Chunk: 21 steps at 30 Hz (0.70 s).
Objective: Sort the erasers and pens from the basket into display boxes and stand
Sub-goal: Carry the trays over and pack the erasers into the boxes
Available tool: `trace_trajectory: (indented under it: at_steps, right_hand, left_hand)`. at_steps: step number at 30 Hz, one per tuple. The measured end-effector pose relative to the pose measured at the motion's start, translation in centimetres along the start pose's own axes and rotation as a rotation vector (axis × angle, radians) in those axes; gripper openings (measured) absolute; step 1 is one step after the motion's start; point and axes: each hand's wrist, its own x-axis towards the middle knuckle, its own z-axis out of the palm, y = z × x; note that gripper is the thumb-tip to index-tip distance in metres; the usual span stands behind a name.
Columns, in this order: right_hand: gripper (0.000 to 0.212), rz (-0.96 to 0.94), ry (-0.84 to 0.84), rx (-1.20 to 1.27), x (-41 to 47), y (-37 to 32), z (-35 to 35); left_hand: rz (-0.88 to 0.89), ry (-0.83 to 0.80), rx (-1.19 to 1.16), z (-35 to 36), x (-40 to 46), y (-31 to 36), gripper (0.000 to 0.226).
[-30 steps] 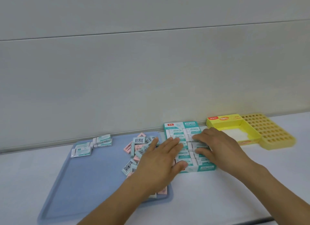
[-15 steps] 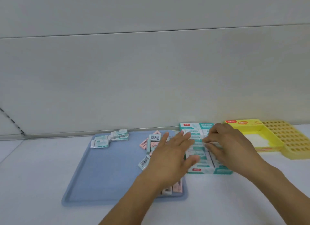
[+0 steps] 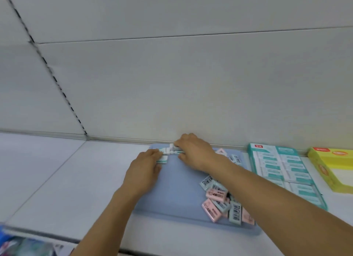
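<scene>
At the far edge of the blue tray (image 3: 177, 198), the left hand (image 3: 145, 169) pinches teal-and-white erasers (image 3: 163, 156) while the right hand (image 3: 194, 152) grips more beside them. Loose pink and teal erasers (image 3: 219, 200) lie heaped at the tray's right side, near the teal display box (image 3: 282, 169) on the counter (image 3: 57, 179).

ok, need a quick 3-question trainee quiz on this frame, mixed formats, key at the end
1. True or false: the left hand and right hand are both on the white-and-teal erasers at the far left corner of the blue tray.
2. Which display box has erasers in it? A) teal box B) yellow box
3. Fill in: the loose pile of pink and grey erasers lies on the tray's near ____ side.

Key: 1 true; 2 A; 3 right
</scene>
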Motion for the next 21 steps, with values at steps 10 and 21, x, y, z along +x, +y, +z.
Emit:
trace_trajectory:
  at_steps: [10, 21]
  right_hand:
    - [0.009, 0.215, 0.028, 0.359, -1.2, 1.1, -1.0]
    - [0.007, 0.391, 0.321, 0.895, -13.4, 6.5, -6.8]
  left_hand:
    - [-0.024, 0.091, -0.124, -0.8, -1.5, 2.0, 0.032]
    - [-0.097, 0.02, -0.985, -0.5, -1.7, 9.5, 0.023]
